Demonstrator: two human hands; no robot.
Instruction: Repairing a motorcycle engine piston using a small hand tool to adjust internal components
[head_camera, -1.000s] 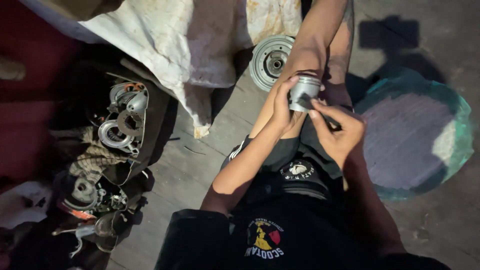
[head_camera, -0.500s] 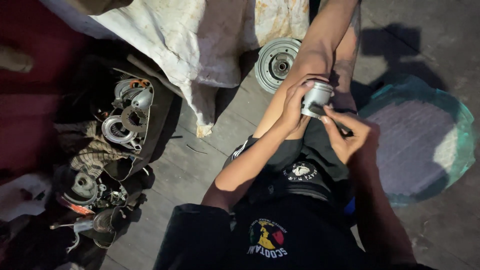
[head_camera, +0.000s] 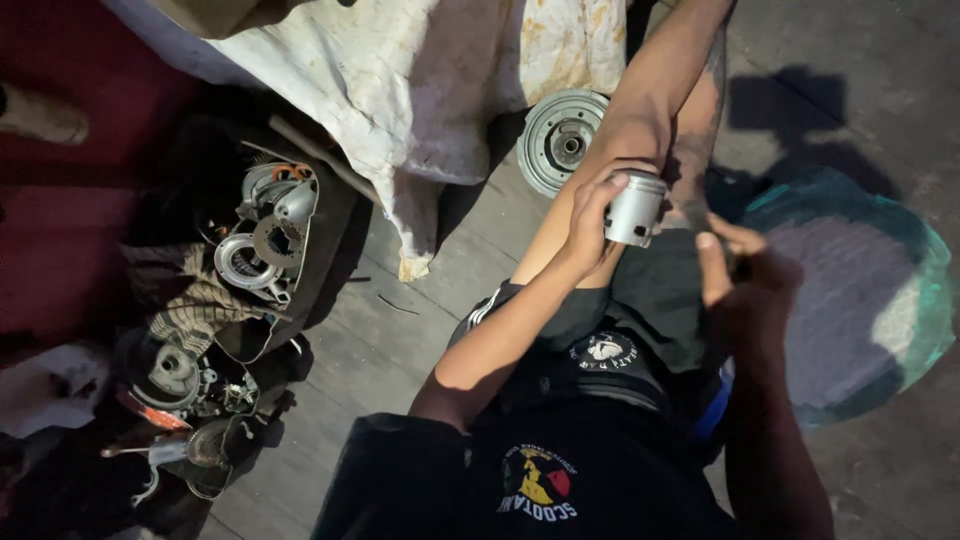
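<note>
At the far left, a heap of grey metal engine parts (head_camera: 265, 235) lies on the floor beside a stained white cloth (head_camera: 440, 90). Over the person's lap, the left hand (head_camera: 590, 215) pinches a short silver metal piston (head_camera: 635, 207) by its side, seemingly steadying it for work. Its long axis runs away from the body, the grooved end pointing toward the knee. The right hand (head_camera: 735, 265) is curled just beside it; whether it grips anything I cannot tell. Any next touch calls for a firm hold.

Dim light fell on a grey plank floor (head_camera: 400, 340), where a stained white cloth (head_camera: 440, 90) lay just beside a round metal wheel (head_camera: 560, 140), with a teal basin (head_camera: 880, 290) well apart.
</note>
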